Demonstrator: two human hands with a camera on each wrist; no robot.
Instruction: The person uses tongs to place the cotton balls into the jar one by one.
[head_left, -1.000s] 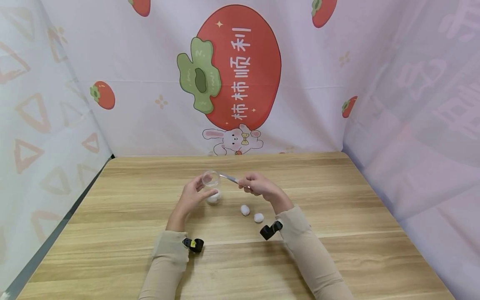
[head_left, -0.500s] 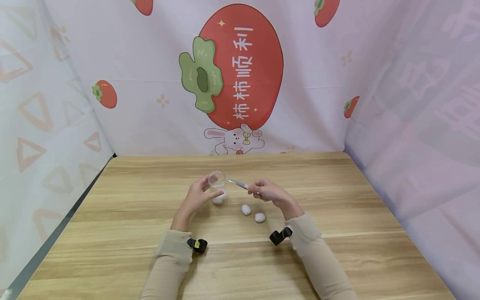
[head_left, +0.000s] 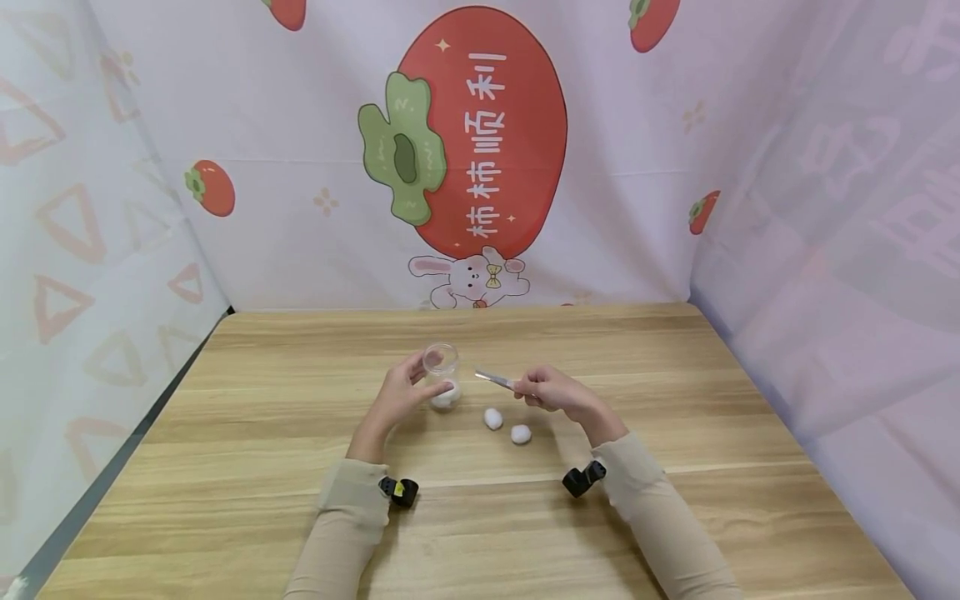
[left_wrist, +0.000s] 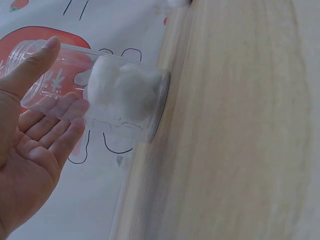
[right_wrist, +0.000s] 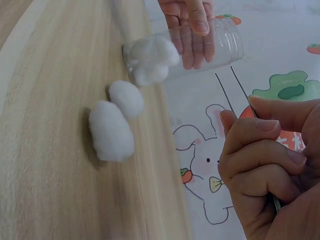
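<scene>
Right hand with tweezers; left hand with clear jar.
Right thumb and fingers pinch the tweezers, prongs apart, tips in the air near the jar; left thumb and fingers hold the jar's upper part from either side; jar upright on the worktop, white cotton balls at its bottom; two loose balls side by side on the worktop, nearer the person.

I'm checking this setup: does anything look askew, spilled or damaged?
The backdrop looks odd: its big persimmon, lettering and rabbit lie sideways. Two cotton balls sit loose on the table beside the upright jar, but I see no damage.
</scene>
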